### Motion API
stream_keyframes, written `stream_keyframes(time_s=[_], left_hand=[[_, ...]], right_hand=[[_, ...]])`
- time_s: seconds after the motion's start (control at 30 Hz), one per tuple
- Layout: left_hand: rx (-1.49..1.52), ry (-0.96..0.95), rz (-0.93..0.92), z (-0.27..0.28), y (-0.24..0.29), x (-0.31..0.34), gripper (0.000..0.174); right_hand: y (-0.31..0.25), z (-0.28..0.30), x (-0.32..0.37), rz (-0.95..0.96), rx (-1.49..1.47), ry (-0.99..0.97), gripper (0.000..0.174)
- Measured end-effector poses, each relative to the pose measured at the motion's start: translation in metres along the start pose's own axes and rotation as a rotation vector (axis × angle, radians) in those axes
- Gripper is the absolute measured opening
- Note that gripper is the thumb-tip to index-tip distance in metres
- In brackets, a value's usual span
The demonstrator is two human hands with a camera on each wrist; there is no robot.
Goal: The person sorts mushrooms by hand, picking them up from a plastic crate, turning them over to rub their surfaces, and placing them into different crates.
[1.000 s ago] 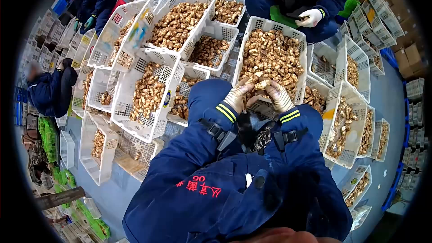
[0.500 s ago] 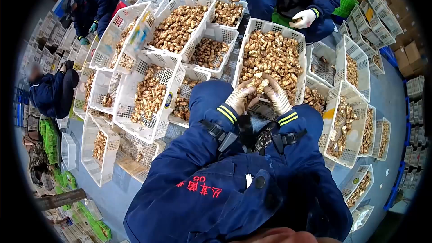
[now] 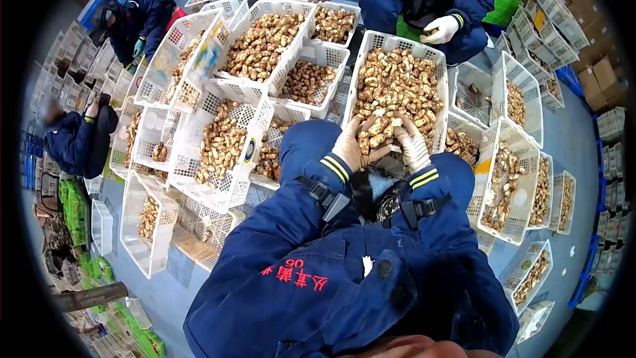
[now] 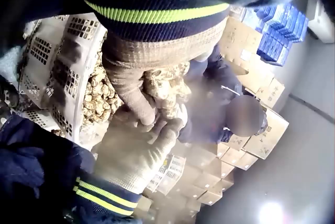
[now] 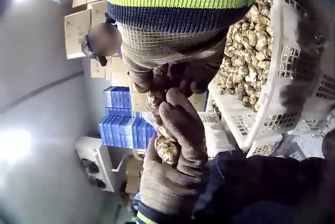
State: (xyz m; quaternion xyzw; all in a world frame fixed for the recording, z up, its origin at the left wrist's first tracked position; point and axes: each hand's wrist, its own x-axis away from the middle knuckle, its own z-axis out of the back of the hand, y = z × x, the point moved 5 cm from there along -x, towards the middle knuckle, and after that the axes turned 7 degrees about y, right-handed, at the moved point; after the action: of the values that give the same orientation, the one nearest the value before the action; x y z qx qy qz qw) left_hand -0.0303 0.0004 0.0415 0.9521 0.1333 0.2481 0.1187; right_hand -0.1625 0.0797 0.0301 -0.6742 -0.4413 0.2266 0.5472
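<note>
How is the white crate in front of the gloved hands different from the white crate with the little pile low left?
The white plastic crate in front is heaped with knobbly brown lumps; the white plastic crate low left has just a small pile. The pale-gloved left hand and pale-gloved right hand are close to the front crate, not the left crate. Both crates are white.

The left arm [image 3: 278, 219] and right arm [image 3: 440, 225] extend forward and converge ahead of the torso [image 3: 331, 292]. The left wrist [image 3: 336, 167] and right wrist [image 3: 424, 177], in striped cuffs [image 4: 157, 17], angle inward. The gloved left hand [image 3: 350, 146] and gloved right hand [image 3: 413, 146] sit close together, fingers [image 5: 180, 122] curled in a grip.
</note>
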Motion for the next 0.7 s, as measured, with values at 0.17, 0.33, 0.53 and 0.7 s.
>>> stream_keyframes(time_s=[0.17,0.33,0.53,0.7], left_hand=[[0.086,0.002,0.003,0.0,-0.004,0.001,0.061],[0.095,0.002,0.014,-0.002,-0.008,0.005,0.065],[0.078,0.036,-0.023,-0.01,-0.008,0.021,0.067],[0.026,0.014,-0.083,-0.006,-0.008,0.024,0.06]], right_hand=[[-0.005,0.013,0.014,0.097,-0.053,0.141,0.042],[-0.014,0.013,0.035,0.17,-0.055,0.216,0.042],[-0.023,0.001,0.051,0.116,0.056,0.233,0.038],[-0.018,-0.007,0.053,0.071,0.065,0.159,0.039]])
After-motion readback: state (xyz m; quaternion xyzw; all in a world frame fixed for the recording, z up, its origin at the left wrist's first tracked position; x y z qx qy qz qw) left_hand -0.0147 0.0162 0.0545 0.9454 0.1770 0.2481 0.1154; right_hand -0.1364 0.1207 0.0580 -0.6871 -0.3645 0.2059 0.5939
